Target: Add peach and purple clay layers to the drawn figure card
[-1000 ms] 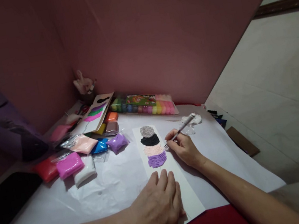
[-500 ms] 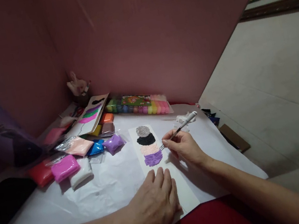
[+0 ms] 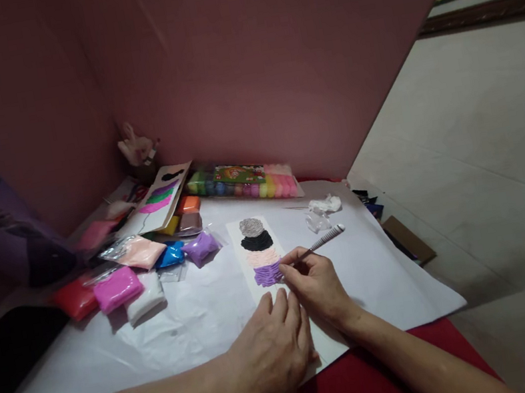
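Note:
My right hand (image 3: 315,282) pinches a thin modelling tool (image 3: 318,241) with a ridged, light-coloured handle. Its working tip is hidden by my fingers, beside the purple clay (image 3: 268,275). That purple patch is the lowest of several textured bands on a white card (image 3: 239,244); above it lie pale peach clay (image 3: 262,257), black clay (image 3: 257,241) and a grey round piece (image 3: 251,227). Flat on the lower part of the card rests my left hand (image 3: 279,346), its fingers stretched out and holding nothing.
Packets of coloured clay, including a pink packet (image 3: 117,288) and a purple packet (image 3: 201,248), lie to the left. A second decorated card (image 3: 159,208) leans behind them, beside a long clay pack (image 3: 242,183). Crumpled white scraps (image 3: 324,206) sit right. White paper (image 3: 390,289) covers the table.
My right hand has moved down and slightly left with the tool, which now tilts lower, close to the right edge of the purple clay. My left hand stays on the card.

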The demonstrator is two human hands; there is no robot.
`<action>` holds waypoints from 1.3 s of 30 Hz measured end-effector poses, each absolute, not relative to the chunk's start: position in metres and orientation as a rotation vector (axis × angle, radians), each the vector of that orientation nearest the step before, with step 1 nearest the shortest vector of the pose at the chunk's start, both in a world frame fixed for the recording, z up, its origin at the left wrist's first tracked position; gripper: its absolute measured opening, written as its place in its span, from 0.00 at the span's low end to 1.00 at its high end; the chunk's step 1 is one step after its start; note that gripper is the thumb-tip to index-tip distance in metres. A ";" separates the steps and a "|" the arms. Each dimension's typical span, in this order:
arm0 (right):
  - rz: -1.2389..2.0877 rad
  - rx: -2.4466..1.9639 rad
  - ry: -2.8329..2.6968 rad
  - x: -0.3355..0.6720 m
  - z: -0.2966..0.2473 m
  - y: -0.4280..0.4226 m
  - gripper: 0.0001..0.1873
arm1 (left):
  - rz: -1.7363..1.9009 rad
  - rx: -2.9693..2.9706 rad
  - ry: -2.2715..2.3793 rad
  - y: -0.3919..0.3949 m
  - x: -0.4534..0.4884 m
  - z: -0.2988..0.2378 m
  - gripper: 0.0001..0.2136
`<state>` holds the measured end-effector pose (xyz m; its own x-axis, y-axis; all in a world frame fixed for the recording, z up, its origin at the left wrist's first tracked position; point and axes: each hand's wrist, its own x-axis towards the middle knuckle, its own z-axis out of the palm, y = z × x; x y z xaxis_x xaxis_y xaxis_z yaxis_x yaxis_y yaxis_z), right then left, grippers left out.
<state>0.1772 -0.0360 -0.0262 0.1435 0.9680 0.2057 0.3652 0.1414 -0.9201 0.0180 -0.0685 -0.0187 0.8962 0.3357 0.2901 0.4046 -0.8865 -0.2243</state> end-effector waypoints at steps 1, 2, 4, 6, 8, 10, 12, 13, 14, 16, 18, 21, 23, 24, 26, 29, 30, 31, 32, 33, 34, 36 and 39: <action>0.749 -1.408 -1.410 0.177 -0.025 -0.036 0.06 | -0.353 -2.783 -0.553 -0.068 0.018 -0.019 0.24; 0.744 -1.413 -1.417 0.176 -0.024 -0.036 0.05 | -0.351 -2.787 -0.550 -0.068 0.018 -0.019 0.24; 0.713 -1.434 -1.442 0.175 -0.022 -0.036 0.05 | -0.355 -2.795 -0.545 -0.069 0.019 -0.019 0.24; 0.658 -1.462 -1.490 0.174 -0.021 -0.037 0.05 | -0.352 -2.807 -0.549 -0.069 0.019 -0.018 0.24; 0.609 -1.479 -1.542 0.173 -0.021 -0.037 0.05 | -0.345 -2.820 -0.553 -0.069 0.019 -0.017 0.23; 0.581 -1.481 -1.571 0.174 -0.021 -0.036 0.05 | -0.338 -2.828 -0.547 -0.069 0.019 -0.017 0.23; 0.568 -1.477 -1.577 0.175 -0.021 -0.036 0.06 | -0.342 -2.822 -0.542 -0.069 0.018 -0.017 0.23; 0.568 -1.475 -1.578 0.176 -0.021 -0.036 0.06 | -0.346 -2.817 -0.543 -0.069 0.018 -0.017 0.23; 0.570 -1.474 -1.580 0.177 -0.020 -0.036 0.06 | -0.350 -2.811 -0.545 -0.069 0.019 -0.017 0.24; 0.575 -1.475 -1.578 0.179 -0.020 -0.035 0.05 | -0.353 -2.805 -0.554 -0.068 0.019 -0.018 0.24; 0.572 -1.479 -1.574 0.181 -0.020 -0.035 0.05 | -0.348 -2.806 -0.559 -0.068 0.019 -0.017 0.25; 0.556 -1.473 -1.576 0.183 -0.022 -0.035 0.05 | -0.333 -2.815 -0.553 -0.068 0.019 -0.016 0.25; 0.533 -1.469 -1.577 0.186 -0.023 -0.035 0.06 | -0.338 -2.817 -0.549 -0.069 0.018 -0.015 0.24; 0.522 -1.471 -1.574 0.187 -0.024 -0.034 0.05 | -0.345 -2.814 -0.546 -0.069 0.018 -0.015 0.24; 0.509 -1.476 -1.565 0.189 -0.025 -0.033 0.05 | -0.355 -2.809 -0.548 -0.069 0.018 -0.015 0.24; 0.516 -1.476 -1.542 0.192 -0.027 -0.032 0.04 | -0.352 -2.813 -0.554 -0.068 0.018 -0.015 0.23; 0.514 -1.474 -1.534 0.193 -0.027 -0.032 0.04 | -0.347 -2.816 -0.554 -0.068 0.019 -0.014 0.23; 0.512 -1.472 -1.524 0.193 -0.027 -0.032 0.04 | -0.340 -2.820 -0.557 -0.068 0.019 -0.014 0.23; 0.512 -1.466 -1.510 0.193 -0.026 -0.032 0.04 | -0.335 -2.823 -0.557 -0.068 0.019 -0.013 0.22; 0.515 -1.456 -1.497 0.193 -0.026 -0.032 0.04 | -0.329 -2.822 -0.559 -0.068 0.019 -0.013 0.22; 0.523 -1.444 -1.486 0.192 -0.026 -0.032 0.04 | -0.326 -2.820 -0.559 -0.068 0.019 -0.012 0.22; 0.559 -1.413 -1.476 0.190 -0.025 -0.033 0.04 | -0.325 -2.812 -0.553 -0.068 0.019 -0.012 0.23; 0.624 -1.374 -1.489 0.186 -0.025 -0.033 0.04 | -0.333 -2.809 -0.547 -0.069 0.018 -0.013 0.24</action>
